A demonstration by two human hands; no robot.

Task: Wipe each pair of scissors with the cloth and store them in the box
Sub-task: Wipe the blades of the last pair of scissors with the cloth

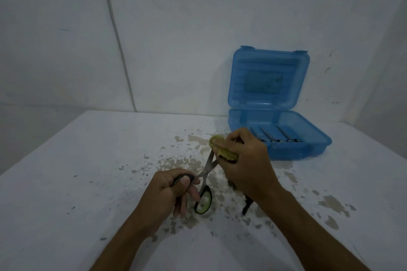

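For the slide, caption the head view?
Left hand holds scissors; right hand wipes blades with cloth beside open box.

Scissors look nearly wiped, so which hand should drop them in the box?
Probably the left hand: it grips the scissors by the handle. The right hand is busy holding the cloth, though it's nearer the box.

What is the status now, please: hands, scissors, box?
Left hand grips scissors handle. Right hand pinches yellow-green cloth around open blades. Blue box open, scissors inside. Nothing blocks it.
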